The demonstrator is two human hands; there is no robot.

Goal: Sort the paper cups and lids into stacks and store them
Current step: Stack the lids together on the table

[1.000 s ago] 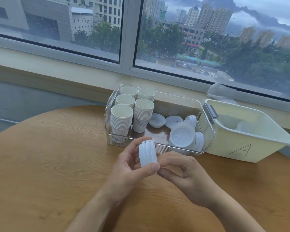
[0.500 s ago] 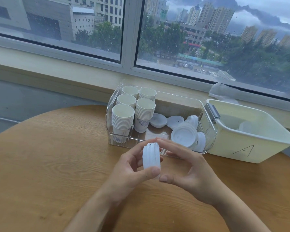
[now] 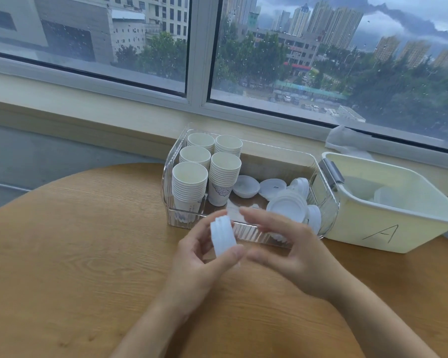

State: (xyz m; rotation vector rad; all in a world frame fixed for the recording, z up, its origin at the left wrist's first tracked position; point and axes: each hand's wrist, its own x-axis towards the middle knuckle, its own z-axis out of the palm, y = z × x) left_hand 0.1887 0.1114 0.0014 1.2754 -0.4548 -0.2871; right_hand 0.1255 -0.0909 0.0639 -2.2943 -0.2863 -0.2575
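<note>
The person's left hand (image 3: 199, 257) holds a short stack of white lids (image 3: 223, 235) on edge above the wooden bench (image 3: 75, 254), just in front of the clear bin (image 3: 246, 232). The left fingers (image 3: 192, 235) curl behind the stack and the thumb presses its lower front rim, so the stack is pinched between them. The right hand (image 3: 292, 248) is just beside the stack, on its right. Its fingers are loosely spread and bent toward the lids, blurred; whether any fingertip touches the stack cannot be told, and it holds nothing of its own.

In the clear bin, five stacks of paper cups (image 3: 207, 174) stand upright at the left end, close together. To their right, loose lids (image 3: 246, 186) lie on the bin floor near the back wall, and a lid pile (image 3: 287, 206) leans at the right end, partly behind the right hand.

A cream tub (image 3: 388, 228) marked with a hand-drawn "A" touches the right end of the clear bin; its grey latch (image 3: 331, 171) is at the near corner, and a few pale lids show inside it. Behind the tub, a crumpled plastic bag (image 3: 347, 139) lies on the sill (image 3: 114, 115) under the window (image 3: 199, 60).
</note>
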